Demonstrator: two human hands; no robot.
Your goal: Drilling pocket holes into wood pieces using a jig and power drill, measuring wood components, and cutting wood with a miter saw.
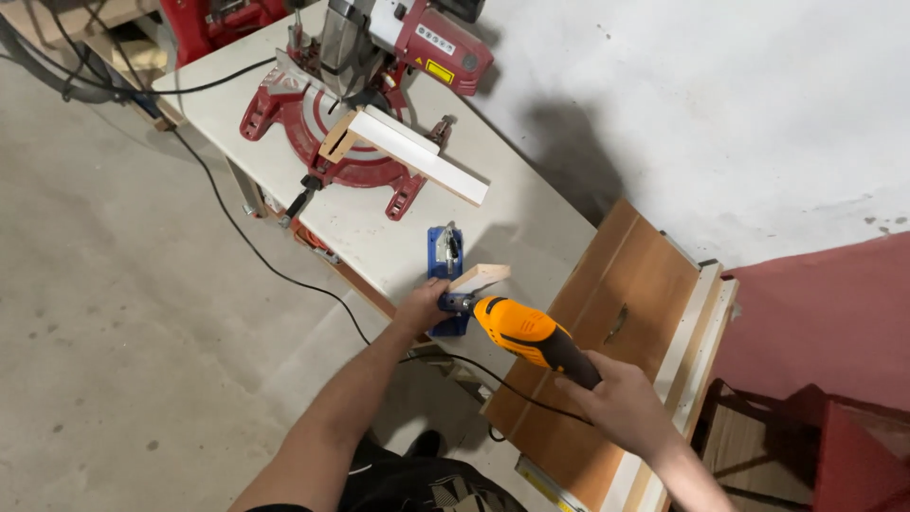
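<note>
2 hands worked together; the right hand [621,403] gripped the orange drill [531,334] tight to aim it; the left hand [422,306] curled around the blue jig [445,277], steadying the small wood block [480,277] on the white table [379,223]

We have one view only, from our head, looking steeply down past our left hand [420,308] and right hand [621,403]; the workbench [379,223] stretches beyond them, floor [123,313] left of them.

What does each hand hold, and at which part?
The right hand holds the orange drill by its dark rear grip. The left hand grips the blue jig near its lower end.
</note>
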